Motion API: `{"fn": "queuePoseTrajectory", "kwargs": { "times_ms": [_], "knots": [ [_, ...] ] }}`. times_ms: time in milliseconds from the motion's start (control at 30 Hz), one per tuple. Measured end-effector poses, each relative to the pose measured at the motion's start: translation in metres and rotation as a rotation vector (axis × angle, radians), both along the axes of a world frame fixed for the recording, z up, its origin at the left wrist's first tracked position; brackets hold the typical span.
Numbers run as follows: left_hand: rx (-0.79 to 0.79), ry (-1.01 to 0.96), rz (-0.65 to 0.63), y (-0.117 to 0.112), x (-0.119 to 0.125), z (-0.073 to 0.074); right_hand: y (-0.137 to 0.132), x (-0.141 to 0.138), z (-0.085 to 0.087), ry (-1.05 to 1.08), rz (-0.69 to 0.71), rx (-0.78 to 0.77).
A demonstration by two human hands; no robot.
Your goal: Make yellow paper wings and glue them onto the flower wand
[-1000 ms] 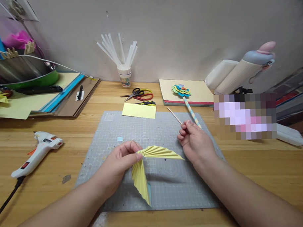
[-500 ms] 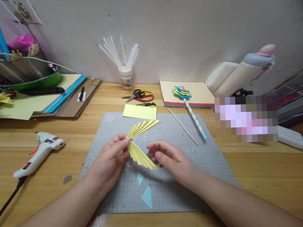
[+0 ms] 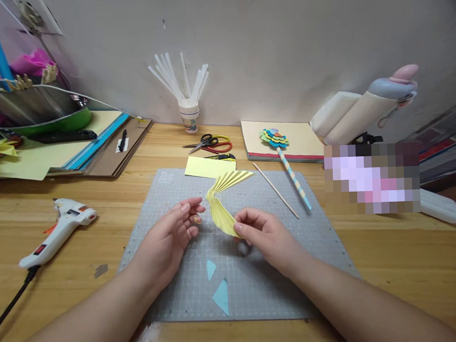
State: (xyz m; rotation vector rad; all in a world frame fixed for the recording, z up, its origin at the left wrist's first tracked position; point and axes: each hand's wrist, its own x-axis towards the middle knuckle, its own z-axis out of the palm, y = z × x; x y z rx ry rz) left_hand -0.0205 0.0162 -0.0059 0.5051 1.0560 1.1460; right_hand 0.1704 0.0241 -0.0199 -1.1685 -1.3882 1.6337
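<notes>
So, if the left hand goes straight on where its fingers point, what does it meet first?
Most likely the pleated yellow paper, pinched by the right hand, just beyond the fingertips of the left hand; depth is unclear.

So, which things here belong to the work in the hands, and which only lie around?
In use: pleated yellow paper, pinched by right hand; left hand open beside it; grey cutting mat beneath.
Lying about: glue gun, scissors, wooden stick, striped straw, blue scraps, flat yellow sheet.
</notes>
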Motion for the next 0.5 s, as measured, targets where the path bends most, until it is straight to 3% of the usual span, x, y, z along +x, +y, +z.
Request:
{"fn": "queuePoseTrajectory", "kwargs": {
  "times_ms": [200, 367, 500],
  "knots": [
    [-0.046, -0.021, 0.006, 0.0013, -0.0008, -0.0003, 0.0020, 0.0028, -0.0003, 0.091, 0.019, -0.132],
    [0.050, 0.129, -0.073, -0.0002, 0.0011, -0.0039, -0.0019, -0.0005, 0.0038, -0.114, 0.087, 0.064],
    [0.074, 0.281, -0.016, -0.0011, 0.0014, -0.0038, -0.0035, 0.0002, 0.0044, -0.208, 0.036, 0.165]
  ]
}}
